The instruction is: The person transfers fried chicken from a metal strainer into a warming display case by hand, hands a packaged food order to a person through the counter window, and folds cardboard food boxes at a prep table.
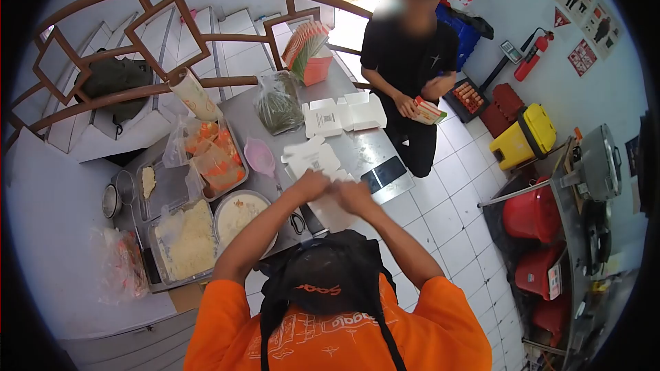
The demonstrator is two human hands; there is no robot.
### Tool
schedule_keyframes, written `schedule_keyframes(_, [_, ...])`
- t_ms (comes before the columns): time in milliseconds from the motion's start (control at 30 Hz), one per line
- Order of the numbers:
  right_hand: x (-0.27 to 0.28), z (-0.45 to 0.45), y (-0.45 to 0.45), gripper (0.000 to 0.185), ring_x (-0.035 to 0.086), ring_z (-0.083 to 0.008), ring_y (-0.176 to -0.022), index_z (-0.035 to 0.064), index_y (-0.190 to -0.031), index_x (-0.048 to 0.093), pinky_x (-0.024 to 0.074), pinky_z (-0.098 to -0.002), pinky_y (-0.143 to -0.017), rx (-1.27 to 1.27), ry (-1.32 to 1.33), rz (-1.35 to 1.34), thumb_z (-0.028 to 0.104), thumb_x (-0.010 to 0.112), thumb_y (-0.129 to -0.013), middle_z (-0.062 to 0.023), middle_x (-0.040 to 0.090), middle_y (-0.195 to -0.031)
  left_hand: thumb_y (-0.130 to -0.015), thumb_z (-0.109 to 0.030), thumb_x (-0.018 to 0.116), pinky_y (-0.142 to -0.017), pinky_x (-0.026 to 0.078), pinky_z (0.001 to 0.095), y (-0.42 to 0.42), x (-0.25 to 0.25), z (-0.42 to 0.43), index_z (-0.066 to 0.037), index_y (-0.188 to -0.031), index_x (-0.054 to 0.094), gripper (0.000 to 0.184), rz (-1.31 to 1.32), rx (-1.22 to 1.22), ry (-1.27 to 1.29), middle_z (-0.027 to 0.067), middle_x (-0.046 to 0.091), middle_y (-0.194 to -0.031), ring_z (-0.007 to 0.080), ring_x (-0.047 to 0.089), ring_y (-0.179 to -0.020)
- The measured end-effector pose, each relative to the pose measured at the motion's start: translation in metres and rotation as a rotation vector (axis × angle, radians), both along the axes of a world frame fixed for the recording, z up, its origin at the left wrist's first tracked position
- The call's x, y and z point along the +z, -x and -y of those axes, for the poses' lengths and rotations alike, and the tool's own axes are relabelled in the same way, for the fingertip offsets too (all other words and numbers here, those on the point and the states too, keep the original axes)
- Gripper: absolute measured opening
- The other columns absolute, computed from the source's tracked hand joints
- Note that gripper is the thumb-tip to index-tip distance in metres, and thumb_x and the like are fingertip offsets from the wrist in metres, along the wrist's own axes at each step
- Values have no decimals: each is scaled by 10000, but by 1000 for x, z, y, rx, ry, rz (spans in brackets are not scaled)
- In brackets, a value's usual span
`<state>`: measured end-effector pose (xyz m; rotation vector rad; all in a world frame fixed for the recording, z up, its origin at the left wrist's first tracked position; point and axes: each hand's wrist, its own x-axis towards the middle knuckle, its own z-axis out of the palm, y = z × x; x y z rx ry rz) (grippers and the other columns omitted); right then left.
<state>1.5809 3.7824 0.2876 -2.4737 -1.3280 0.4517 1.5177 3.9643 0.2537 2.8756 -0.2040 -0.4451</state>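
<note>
My left hand [311,187] and my right hand [352,196] are close together over the steel table's front edge. Both have their fingers closed on a white cardboard sheet [334,213], which lies between and below them. Just beyond them lies a flat white carton piece [313,158] with small print. Farther back are unfolded white cartons [344,114]. To the right of my right hand rests a dark phone [383,174]. Scissors [297,223] lie left of the sheet, near a round tub [242,216] of pale flour-like stuff.
A person [412,48] in black across the table holds a printed box [427,111]. At the left stand a tray of crumbs [185,240], a tray of orange bags [218,158] and a pink sieve [260,156]. A leaf-filled bag [278,104] sits behind.
</note>
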Motion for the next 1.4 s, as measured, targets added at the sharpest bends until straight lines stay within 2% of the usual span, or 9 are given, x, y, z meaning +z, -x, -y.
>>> schedule_keyframes(67, [53,4,-11,373,496,-418,-1238,99,-1163,647,310,-640,-1056,-97,-329,540,321,630,-864,-243,568,-1271,-849,-204,637,-793,522,407,-16,32,-12,-95,-972,734,191,265,60,301,117,711,-913,320,677,-855])
schedule_keyframes(167, [170,24,-11,313,519,-371,-1167,19,-1103,604,404,-503,-990,-327,-990,415,115,708,-824,-206,541,-1229,-861,-178,638,-772,520,377,-17,155,-11,-92,-1041,717,215,539,223,589,167,689,-906,336,655,-848])
schedule_keyframes(300, [199,33,24,347,567,-301,-1089,-1,-1131,507,486,-400,-898,-331,-1140,-219,98,703,-862,-200,548,-1191,-1000,-282,552,-789,493,325,32,265,18,7,-1135,636,329,308,364,1021,77,681,-972,175,612,-834])
schedule_keyframes(500, [166,17,57,474,684,-269,-936,-40,-1283,401,562,-323,-804,-326,-1073,-797,99,658,-909,-209,568,-1214,-1053,-250,453,-824,484,250,54,214,60,-16,-1323,507,361,266,453,1361,17,644,-1030,75,587,-939])
schedule_keyframes(700, [149,7,46,872,592,-434,-1101,28,-1492,251,514,-426,-908,-72,-635,19,0,707,-750,-268,413,-1417,-1021,-208,472,-844,498,296,60,182,68,43,-1218,505,321,269,734,1082,136,631,-1059,174,629,-948])
schedule_keyframes(833, [132,4,46,663,555,-383,-1182,31,-1406,445,480,-409,-969,-19,-729,64,-58,618,-771,-217,545,-1313,-1014,-228,518,-795,520,299,59,203,73,28,-1144,528,287,589,841,1180,125,627,-1058,166,639,-886])
schedule_keyframes(1033, [162,34,56,267,672,-317,-871,-12,-1235,566,517,-332,-773,-307,-837,-446,70,492,-992,-201,659,-1050,-981,-127,593,-703,533,284,61,191,66,23,-1000,599,151,736,750,1199,68,668,-916,105,626,-860])
schedule_keyframes(1167, [162,34,56,218,678,-291,-945,-31,-1152,591,510,-330,-815,-413,-979,-469,98,542,-983,-239,651,-1101,-935,-78,634,-658,501,301,52,189,95,9,-980,660,101,1039,589,626,137,680,-848,206,669,-718])
schedule_keyframes(1400, [170,43,100,140,685,-299,-1030,-45,-1005,640,555,-344,-831,-376,-1112,-107,-28,661,-868,-258,627,-1227,-923,-63,659,-639,479,253,111,208,111,36,-990,660,119,503,691,1040,116,669,-834,104,611,-706])
